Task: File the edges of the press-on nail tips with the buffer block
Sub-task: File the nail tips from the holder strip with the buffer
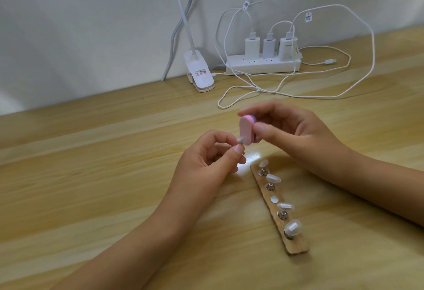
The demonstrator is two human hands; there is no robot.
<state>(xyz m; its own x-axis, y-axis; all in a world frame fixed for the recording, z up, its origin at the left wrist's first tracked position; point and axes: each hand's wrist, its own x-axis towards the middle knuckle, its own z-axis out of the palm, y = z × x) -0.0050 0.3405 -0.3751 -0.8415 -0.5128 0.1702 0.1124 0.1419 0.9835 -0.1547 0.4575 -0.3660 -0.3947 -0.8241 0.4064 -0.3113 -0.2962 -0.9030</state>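
My right hand (291,133) pinches a small pink and purple buffer block (86,130) between thumb and fingers, above the wooden table. My left hand (206,159) pinches a small pale nail tip (240,139) on its holder, and the tip touches the lower edge of the block. On the table to the right lies a wooden strip (296,247) with several white nail tips on metal studs, such as the nearest one (292,226). One stud spot in the middle of the strip (274,199) is bare.
A white power strip (262,66) with three chargers stands by the wall. Its white cables (252,90) loop across the table behind my hands. A white clip lamp base (199,75) sits to the left of it. The table (91,175) is light wood.
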